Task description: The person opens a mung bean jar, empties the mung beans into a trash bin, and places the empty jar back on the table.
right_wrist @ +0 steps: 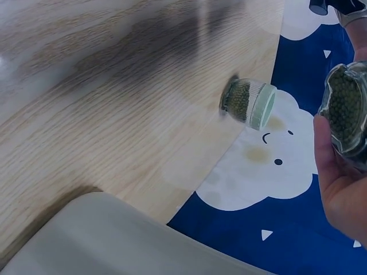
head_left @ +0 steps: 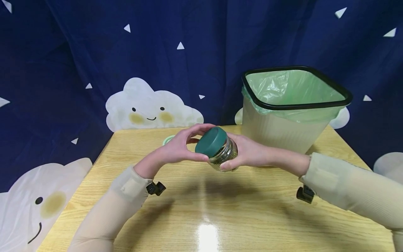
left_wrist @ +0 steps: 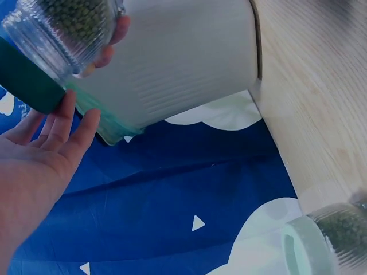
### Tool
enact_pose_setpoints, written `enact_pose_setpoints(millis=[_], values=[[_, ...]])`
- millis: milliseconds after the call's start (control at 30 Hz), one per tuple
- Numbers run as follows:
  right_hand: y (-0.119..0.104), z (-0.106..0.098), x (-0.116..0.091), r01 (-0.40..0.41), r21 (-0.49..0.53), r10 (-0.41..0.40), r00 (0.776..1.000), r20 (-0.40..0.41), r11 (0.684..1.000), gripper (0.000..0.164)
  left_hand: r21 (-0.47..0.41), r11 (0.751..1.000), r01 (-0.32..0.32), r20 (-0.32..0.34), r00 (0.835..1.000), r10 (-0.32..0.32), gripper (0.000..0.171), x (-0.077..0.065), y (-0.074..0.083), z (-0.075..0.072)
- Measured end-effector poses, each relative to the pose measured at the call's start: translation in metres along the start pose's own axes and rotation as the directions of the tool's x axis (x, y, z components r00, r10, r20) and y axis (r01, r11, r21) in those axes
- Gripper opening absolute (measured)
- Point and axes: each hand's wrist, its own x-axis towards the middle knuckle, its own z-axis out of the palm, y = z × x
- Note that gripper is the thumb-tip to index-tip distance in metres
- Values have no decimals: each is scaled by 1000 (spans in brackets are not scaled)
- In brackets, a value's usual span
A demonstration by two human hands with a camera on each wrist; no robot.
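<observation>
A ribbed glass jar (head_left: pixel 229 154) of small green beans hangs tilted above the table, its dark green lid (head_left: pixel 211 141) facing up and left. The right hand (head_left: pixel 252 150) grips the jar's body, thumb along the near side. Around the lid curl the thumb and fingers of the left hand (head_left: pixel 177 146); in the left wrist view the fingertips (left_wrist: pixel 69 103) touch the lid's edge. Seen from the right wrist, the beans (right_wrist: pixel 346 109) show through the glass, while the lid is out of that frame.
Behind the left hand stands a second bean jar (right_wrist: pixel 238 100) with a pale green lid (head_left: pixel 168 140), mostly hidden in the head view. A pale bin (head_left: pixel 277 129) with a black rim and green liner stands at the table's back right. A dark blue curtain (head_left: pixel 207 42) hangs behind.
</observation>
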Motion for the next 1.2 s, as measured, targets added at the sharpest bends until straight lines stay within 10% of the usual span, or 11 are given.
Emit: enact_pose_setpoints(millis=[333, 700, 1200], values=[[4, -3, -5, -44, -53, 41, 997, -65, 998, 64, -21, 999, 27, -64, 998, -28, 81, -19, -5, -8], [12, -7, -10, -81, -116, 65, 989, -131, 990, 62, 204, 972, 119, -22, 993, -117, 92, -65, -14, -19], [17, -7, -10, -76, -128, 58, 989, -138, 989, 62, 600, 717, 355, -92, 921, -379, 84, -119, -43, -36]])
